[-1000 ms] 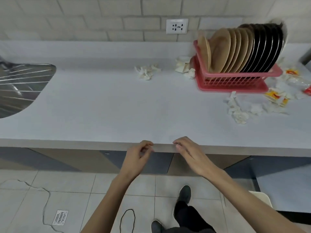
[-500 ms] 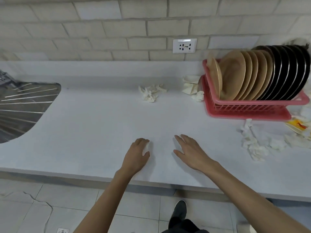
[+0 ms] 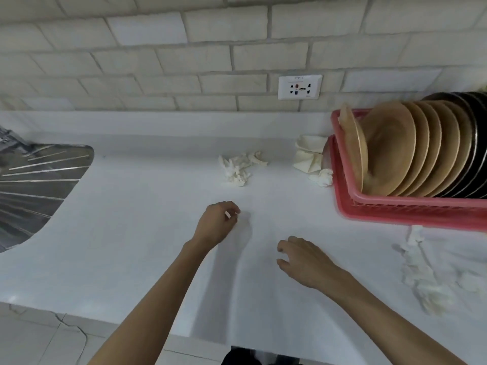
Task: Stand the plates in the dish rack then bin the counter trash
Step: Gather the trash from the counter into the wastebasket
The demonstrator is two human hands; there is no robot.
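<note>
A person's two bare hands hover low over a white counter [image 3: 131, 233] in a kitchen. The left hand [image 3: 216, 225] sits ahead of the right, fingers curled in toward the thumb; a small white patch shows at the fingertips, and it cannot be told whether a scrap is pinched there. The right hand [image 3: 305, 262] lies nearer the counter's front edge, fingers loosely bent and spread, holding nothing.

The plates [image 3: 390, 151] stand on edge in the red rack [image 3: 395, 204] at right, tan ones to the left and black ones behind them toward the frame's edge. The trash lies on the counter: a crumpled tissue [image 3: 239, 167] just beyond the left hand, near the back wall; a folded paper [image 3: 308, 156] and a small wad [image 3: 322, 177] touching or just beside the rack's left end; and a blurred trail of white scraps [image 3: 421, 280] in front of the rack, to the right of the right hand.

A steel drainboard [image 3: 34, 185] cuts into the counter at far left, and a socket [image 3: 300, 87] is set in the pale tiled wall above
</note>
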